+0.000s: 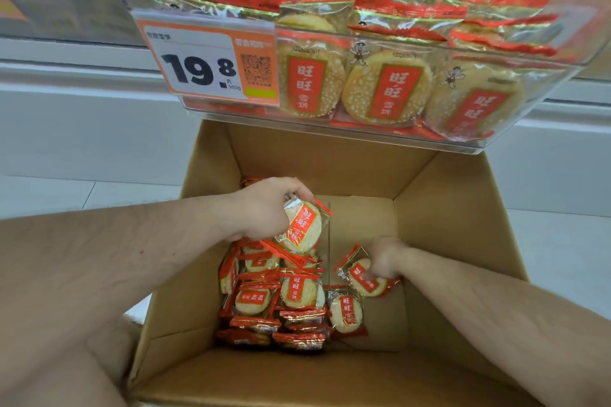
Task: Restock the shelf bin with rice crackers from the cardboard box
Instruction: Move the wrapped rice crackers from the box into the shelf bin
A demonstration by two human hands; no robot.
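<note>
- I see my left hand [264,208] low inside the cardboard box [456,208], fingers curled round one rice cracker packet [302,225] and holding it just above the pile.
- My right hand [385,259] is deeper in the box, to the right of the pile, fingers closed on a second packet [358,276] that lies tilted near the box floor — I cannot tell whether it is lifted clear.
- The remaining packets [281,301] lie heaped against the left side of the box bottom, some flat, some on edge; the right part of the bottom shows bare cardboard.
- The clear shelf bin [496,142] hangs directly above the far edge of the box, already holding many of the same red-labelled packets, three standing face-out behind its front wall.
- An orange price tag [198,59] reading 19.8 is fixed to the bin's front left.
- Pale floor tiles [82,188] lie around the box.
</note>
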